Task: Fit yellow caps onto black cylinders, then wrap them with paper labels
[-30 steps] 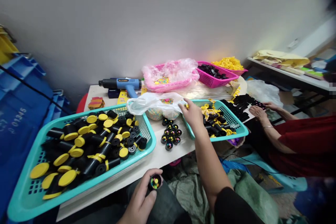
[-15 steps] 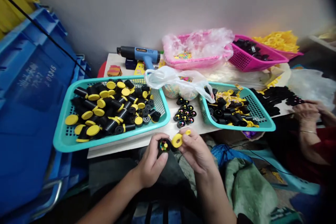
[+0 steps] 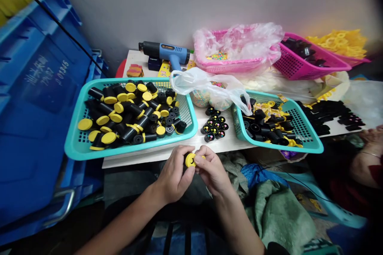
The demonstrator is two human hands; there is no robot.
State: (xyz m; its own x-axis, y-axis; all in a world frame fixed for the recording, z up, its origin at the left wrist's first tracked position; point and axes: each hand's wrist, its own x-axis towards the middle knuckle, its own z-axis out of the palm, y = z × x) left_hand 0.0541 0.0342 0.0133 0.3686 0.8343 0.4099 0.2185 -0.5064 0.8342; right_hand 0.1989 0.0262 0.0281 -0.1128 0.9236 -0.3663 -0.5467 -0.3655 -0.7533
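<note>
Near the table's front edge, my left hand (image 3: 172,179) is closed round a small black cup, mostly hidden by my fingers. A yellow ring-shaped cap (image 3: 189,160) with a hole in its middle lies over the cup's mouth. Whether it is pressed in, I cannot tell. Finger and thumb of my right hand (image 3: 213,173) pinch the cap's right side, where a bit of yellow shows past the fingertips. Just beyond my hands, several open black cups (image 3: 214,129) with coloured beads inside stand grouped on the white table (image 3: 200,140).
At left, a teal basket (image 3: 72,143) holds black tubes with yellow caps. Another teal basket (image 3: 278,148) at right holds black and yellow parts. Behind are a heat gun (image 3: 172,51), a plastic bag (image 3: 194,81) and pink baskets (image 3: 230,65). A co-worker's hand (image 3: 372,139) shows far right.
My right hand has moved left, bringing the yellow cap over the black cup, whose beads are now covered. The view has shifted, and the co-worker's hands sit further right.
</note>
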